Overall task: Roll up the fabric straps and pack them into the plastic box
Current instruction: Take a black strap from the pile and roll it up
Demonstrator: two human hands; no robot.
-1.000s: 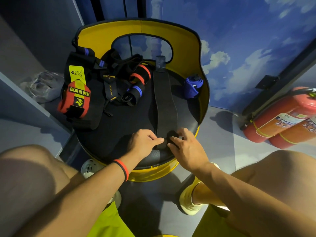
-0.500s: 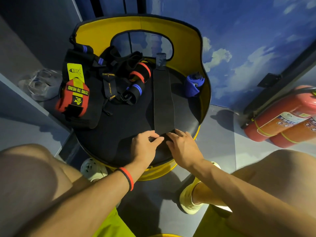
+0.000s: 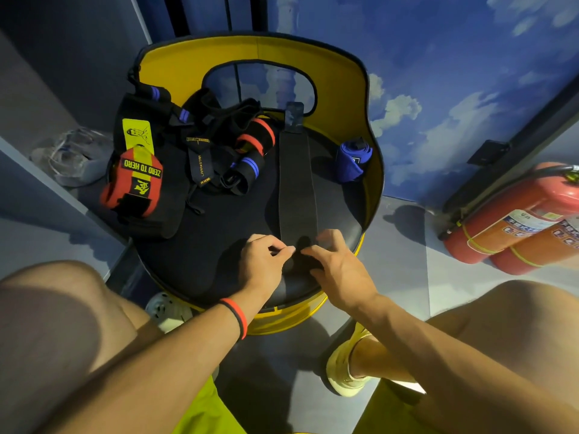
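A long black fabric strap [image 3: 297, 183] lies flat along the black seat of a yellow chair [image 3: 219, 245], its far end by the backrest. Both hands work its near end, where a small roll sits. My left hand [image 3: 263, 264] pinches that rolled end from the left. On the other side my right hand [image 3: 338, 264] has curled fingers on the same end. A rolled blue strap [image 3: 352, 159] lies at the seat's right. A pile of black, red and blue straps [image 3: 200, 158] covers the left and back. A clear plastic box [image 3: 72, 158] sits on the shelf to the left.
The yellow backrest [image 3: 257, 51] rings the seat's far side. Two red fire extinguishers [image 3: 517, 220] lie on the floor at right. A grey shelf edge [image 3: 47, 183] runs along the left. My knees frame the bottom, with a yellow shoe [image 3: 341, 371] on the floor.
Both hands stayed at the strap's near end and kept turning it; the fingers shifted slightly and the roll grew a little. The camera view tilted a bit.
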